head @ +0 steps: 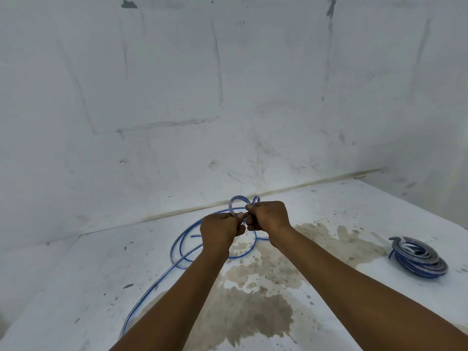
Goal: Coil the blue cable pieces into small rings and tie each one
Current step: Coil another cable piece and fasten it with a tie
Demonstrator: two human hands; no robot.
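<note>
A: Blue cable [181, 243], that long loose piece. Where does it sit against the hands?

B: Its upper end is up in both hands, above the white surface [329, 216] near the wall. The rest drops behind the left wrist, loops on the surface under it, and trails toward the lower left, where the left forearm covers it.

A: And the hands themselves?

B: The left hand [219, 230] has its fingers curled tight, thumb and forefinger pinching the cable at the base of a small loop [238, 202]. The right hand [269, 217] is curled just as tight, pinching the same spot from the other side. The two hands touch at the fingertips.

A: What shape is the held part?

B: One small ring stands up just beyond the left thumb, and a narrower bend shows above the right hand's fingers. Whether the strands cross into a knot there is probably hidden; the fingers cover the crossing and I cannot tell.

A: Anything else of the cable about?

B: A finished coil [419, 257] lies flat on the surface, well apart to the right of the right forearm. It has a pale band [404, 243] around its far side. A brown stain [263, 297] spreads on the surface between the forearms.
</note>
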